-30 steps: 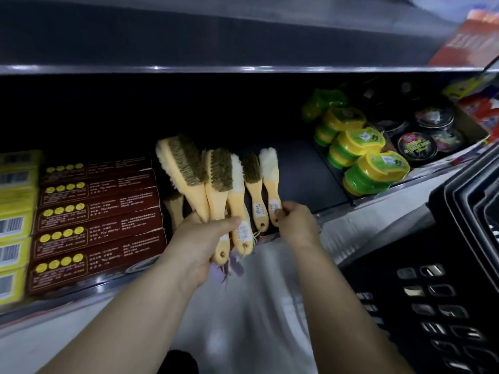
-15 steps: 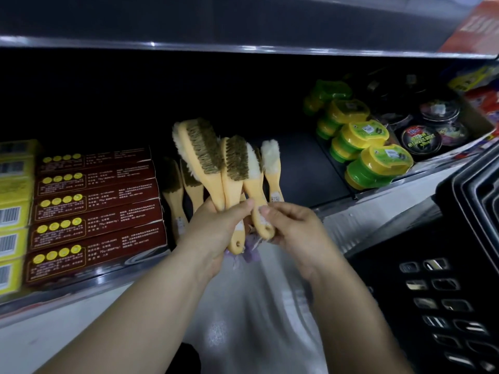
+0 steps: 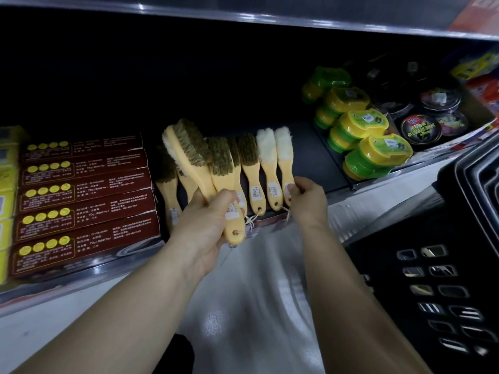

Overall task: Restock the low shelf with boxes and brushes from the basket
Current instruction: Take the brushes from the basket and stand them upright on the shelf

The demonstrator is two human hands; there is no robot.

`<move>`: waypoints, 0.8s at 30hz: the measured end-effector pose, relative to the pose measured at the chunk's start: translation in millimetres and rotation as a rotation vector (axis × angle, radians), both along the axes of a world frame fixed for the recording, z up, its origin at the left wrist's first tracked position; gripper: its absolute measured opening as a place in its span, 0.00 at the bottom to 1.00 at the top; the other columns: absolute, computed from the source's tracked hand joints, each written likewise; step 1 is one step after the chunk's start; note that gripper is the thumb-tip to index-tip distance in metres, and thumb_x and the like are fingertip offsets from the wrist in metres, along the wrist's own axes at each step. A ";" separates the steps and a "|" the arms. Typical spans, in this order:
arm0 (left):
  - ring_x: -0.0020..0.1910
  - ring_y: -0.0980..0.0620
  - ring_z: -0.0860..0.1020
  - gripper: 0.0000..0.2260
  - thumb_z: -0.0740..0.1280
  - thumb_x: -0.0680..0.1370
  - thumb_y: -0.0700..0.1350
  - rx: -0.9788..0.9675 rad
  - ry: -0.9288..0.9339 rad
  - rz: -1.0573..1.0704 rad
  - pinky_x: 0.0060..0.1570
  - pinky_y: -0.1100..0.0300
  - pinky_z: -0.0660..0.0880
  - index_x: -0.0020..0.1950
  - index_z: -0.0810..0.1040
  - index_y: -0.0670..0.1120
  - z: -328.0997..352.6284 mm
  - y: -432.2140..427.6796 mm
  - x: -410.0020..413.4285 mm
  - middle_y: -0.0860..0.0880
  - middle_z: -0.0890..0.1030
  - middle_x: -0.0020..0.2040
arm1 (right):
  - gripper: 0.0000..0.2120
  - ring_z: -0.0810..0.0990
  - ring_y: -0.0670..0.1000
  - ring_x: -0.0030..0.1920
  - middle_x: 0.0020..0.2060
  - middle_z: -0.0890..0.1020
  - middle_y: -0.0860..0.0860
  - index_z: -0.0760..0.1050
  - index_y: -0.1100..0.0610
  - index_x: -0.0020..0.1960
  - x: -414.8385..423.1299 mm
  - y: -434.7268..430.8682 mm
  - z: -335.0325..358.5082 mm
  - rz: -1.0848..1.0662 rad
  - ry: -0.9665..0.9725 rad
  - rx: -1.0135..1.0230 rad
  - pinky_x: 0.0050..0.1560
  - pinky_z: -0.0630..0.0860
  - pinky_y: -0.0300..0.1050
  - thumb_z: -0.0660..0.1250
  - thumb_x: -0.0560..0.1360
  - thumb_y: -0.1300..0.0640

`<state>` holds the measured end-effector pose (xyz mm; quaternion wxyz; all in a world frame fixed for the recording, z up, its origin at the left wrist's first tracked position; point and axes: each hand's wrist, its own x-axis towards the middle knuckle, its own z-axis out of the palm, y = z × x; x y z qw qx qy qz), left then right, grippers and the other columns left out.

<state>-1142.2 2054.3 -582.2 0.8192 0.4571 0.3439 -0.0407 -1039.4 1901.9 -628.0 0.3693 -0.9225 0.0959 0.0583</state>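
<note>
Another brush (image 3: 285, 168) has reached the shelf (image 3: 313, 160) row's three o'clock end, right hand (image 3: 306, 203) pinching it; left hand (image 3: 205, 230) keeps its grip around the remaining brushes (image 3: 201, 163).

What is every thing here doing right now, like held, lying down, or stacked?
Left grip, holds a bunch of brushes by the handles.
Right grip, pinches a white brush by its handle.
Shelf brushes, lying side by side, handles forward.
Red boxes, shut, lined up.
Green tubs, lids on, stacked.
Black tins, lids on.
Basket, inside hidden.
</note>
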 end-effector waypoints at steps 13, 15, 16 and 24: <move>0.46 0.43 0.80 0.13 0.68 0.75 0.39 -0.081 0.004 -0.028 0.44 0.46 0.78 0.59 0.77 0.44 8.0 -2.7 -0.4 0.42 0.82 0.48 | 0.08 0.82 0.53 0.42 0.41 0.84 0.55 0.80 0.61 0.49 -89.1 30.1 52.2 0.280 0.224 0.599 0.48 0.79 0.46 0.66 0.76 0.58; 0.50 0.41 0.80 0.13 0.67 0.76 0.40 -0.073 0.001 -0.058 0.47 0.45 0.77 0.60 0.76 0.43 10.4 -4.2 -1.1 0.40 0.82 0.51 | 0.11 0.82 0.57 0.47 0.47 0.83 0.60 0.79 0.62 0.55 -93.4 28.0 51.0 0.280 0.280 0.632 0.51 0.80 0.50 0.69 0.74 0.60; 0.49 0.42 0.80 0.12 0.66 0.77 0.41 -0.075 -0.001 -0.069 0.47 0.47 0.78 0.60 0.76 0.44 11.4 -4.7 -1.6 0.41 0.82 0.51 | 0.12 0.83 0.57 0.47 0.48 0.83 0.61 0.78 0.63 0.56 -91.8 25.4 50.0 0.268 0.281 0.652 0.51 0.80 0.51 0.69 0.73 0.61; 0.42 0.51 0.82 0.10 0.59 0.80 0.40 -0.050 0.046 -0.005 0.44 0.56 0.78 0.53 0.81 0.47 16.8 -1.8 0.6 0.45 0.82 0.47 | 0.04 0.83 0.53 0.42 0.39 0.84 0.51 0.79 0.54 0.43 -24.9 -17.8 36.4 -0.141 -0.036 0.401 0.45 0.79 0.48 0.67 0.75 0.59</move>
